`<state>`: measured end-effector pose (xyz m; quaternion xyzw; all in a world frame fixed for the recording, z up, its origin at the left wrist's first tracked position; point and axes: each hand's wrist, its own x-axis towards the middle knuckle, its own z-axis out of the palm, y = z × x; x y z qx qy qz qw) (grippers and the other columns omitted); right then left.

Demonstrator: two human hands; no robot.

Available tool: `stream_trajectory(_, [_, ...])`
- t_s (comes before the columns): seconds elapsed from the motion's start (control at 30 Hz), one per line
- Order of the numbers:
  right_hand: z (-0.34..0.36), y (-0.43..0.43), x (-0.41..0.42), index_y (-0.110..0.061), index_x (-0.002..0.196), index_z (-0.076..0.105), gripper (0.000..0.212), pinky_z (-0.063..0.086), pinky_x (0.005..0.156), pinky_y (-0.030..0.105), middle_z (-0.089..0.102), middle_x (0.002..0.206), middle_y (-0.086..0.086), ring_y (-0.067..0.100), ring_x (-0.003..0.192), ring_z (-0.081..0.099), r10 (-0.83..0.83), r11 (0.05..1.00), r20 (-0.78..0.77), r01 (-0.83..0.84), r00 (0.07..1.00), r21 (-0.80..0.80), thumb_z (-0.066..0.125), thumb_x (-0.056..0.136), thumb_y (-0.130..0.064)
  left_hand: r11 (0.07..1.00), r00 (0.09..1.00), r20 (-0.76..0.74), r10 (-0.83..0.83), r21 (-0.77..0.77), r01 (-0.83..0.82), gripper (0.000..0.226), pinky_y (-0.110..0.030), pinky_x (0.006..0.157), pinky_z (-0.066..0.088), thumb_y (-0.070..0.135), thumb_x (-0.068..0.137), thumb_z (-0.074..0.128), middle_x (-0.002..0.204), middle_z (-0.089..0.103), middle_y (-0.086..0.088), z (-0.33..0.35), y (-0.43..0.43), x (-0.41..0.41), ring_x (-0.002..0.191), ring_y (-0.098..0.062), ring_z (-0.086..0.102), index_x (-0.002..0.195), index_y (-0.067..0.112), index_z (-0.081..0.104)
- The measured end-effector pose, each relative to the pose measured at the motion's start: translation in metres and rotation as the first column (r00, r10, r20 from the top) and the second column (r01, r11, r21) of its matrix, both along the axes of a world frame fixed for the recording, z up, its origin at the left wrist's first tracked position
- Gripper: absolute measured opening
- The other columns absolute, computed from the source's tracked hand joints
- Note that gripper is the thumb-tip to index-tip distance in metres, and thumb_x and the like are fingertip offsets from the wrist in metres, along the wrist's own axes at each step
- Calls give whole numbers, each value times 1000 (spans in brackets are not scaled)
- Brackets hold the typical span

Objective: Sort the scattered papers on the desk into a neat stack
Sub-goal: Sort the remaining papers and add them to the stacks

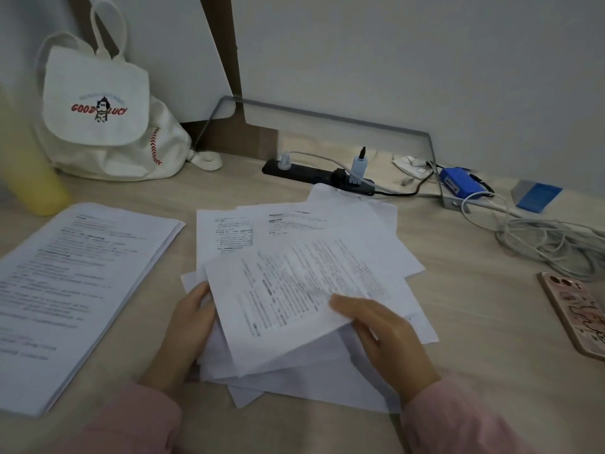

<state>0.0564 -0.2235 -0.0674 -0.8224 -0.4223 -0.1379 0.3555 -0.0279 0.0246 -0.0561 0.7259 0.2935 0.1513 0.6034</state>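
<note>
**Both hands hold the top sheet over the loose pile**

The left hand (191, 326) is at the left edge of a printed sheet (288, 290), its fingertips tucked out of sight under the paper. The right hand (383, 335) pinches the sheet's lower right edge, thumb on top and fingers below. The sheet is tilted, its near corner lifted off the papers beneath.

Under it lies the pile (330, 224) of white pages in the middle of the desk (474, 322), fanned at different angles with corners sticking out on every side. Its far edge touches the power strip (314, 173). To the left, apart from the pile, a squared stack (82, 283) of printed pages lies flat, running off the left edge of view.

A white bag (98, 106) with red lettering leans against the wall at the back left, and a blurred yellow bottle (36, 178) stands just beside it. Chargers are plugged into the power strip, and a tangle of cables (550, 244) spreads to the right, near a blue box (456, 185). A phone (576, 312) in a pink case lies at the right edge. Pink sleeves cover both wrists.
</note>
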Motion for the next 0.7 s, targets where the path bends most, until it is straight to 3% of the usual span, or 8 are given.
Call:
stream_trajectory(0.17, [-20, -9, -5, -25, 110, 68, 30, 36, 97, 3, 61, 113, -17, -8, 107, 51, -34, 991, -137, 16, 990, -130, 49, 87, -27, 999, 1000, 12, -27, 47, 26, 19, -17, 68, 41, 16, 96, 44, 89, 62, 14, -5, 4, 3, 86, -9, 57, 97, 21, 62])
stream_trajectory(0.23, [-17, -9, -4, -28, 108, 69, 29, 36, 94, 1, 62, 110, -19, -7, 105, 54, -62, 990, -149, 41, 987, -138, 48, 88, -30, 995, 998, 20, -52, 92, 50, 21, -14, 68, 40, 16, 96, 43, 88, 60, 19, -7, 3, 2, 84, 1, 55, 92, 27, 60])
stream_trajectory(0.4, [-7, -5, -2, -24, 102, 72, 34, 36, 85, -4, 67, 101, -15, 2, 101, 57, -103, 984, -141, 80, 985, -157, 42, 87, -30, 992, 996, 51, -70, 106, 65, 28, -11, 68, 40, 15, 96, 44, 88, 60, 22, -5, 2, 0, 78, 8, 57, 84, 36, 59])
stream_trajectory(0.53, [-2, -6, -2, -22, 99, 73, 34, 42, 77, 6, 73, 96, -7, 5, 96, 58, -128, 980, -114, 107, 985, -169, 42, 85, -27, 990, 995, 45, -91, 113, 85, 26, -11, 70, 41, 17, 95, 45, 91, 62, 21, -6, 2, -2, 82, 8, 57, 85, 35, 61])
stream_trajectory(0.63, [3, -7, 0, -21, 95, 73, 23, 51, 58, 18, 75, 86, -4, 7, 73, 68, -159, 961, 36, 163, 987, -222, 55, 80, -18, 988, 994, 34, -103, 116, 98, 25, -13, 70, 41, 16, 94, 46, 91, 63, 20, -8, 3, -1, 83, 7, 57, 85, 33, 62])
stream_trajectory(0.7, [12, -8, 3, -16, 92, 73, 26, 45, 40, 21, 74, 71, -1, 14, 55, 68, -214, 922, 188, 262, 959, -285, 62, 71, -8, 990, 995, 19, -98, 103, 95, 21, -13, 71, 40, 15, 92, 52, 93, 61, 21, -9, 4, 2, 86, 5, 55, 86, 30, 65])
